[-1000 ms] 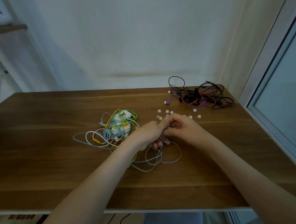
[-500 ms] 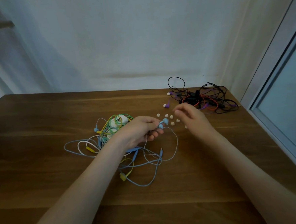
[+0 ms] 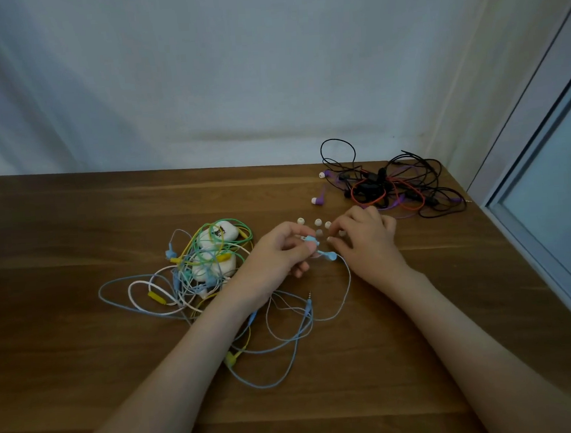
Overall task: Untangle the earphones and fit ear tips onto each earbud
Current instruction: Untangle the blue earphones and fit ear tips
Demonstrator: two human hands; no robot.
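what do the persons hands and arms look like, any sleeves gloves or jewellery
Both are bare. The left hand and right hand wear no gloves, and no rings show. The left forearm and right forearm are uncovered down to the picture's bottom edge: no sleeves, watch, bracelet or markings in view.

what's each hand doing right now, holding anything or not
Left hand: closed, pinching a blue earbud.
Right hand: fingers bent down over the loose ear tips; cannot tell whether it grips one.
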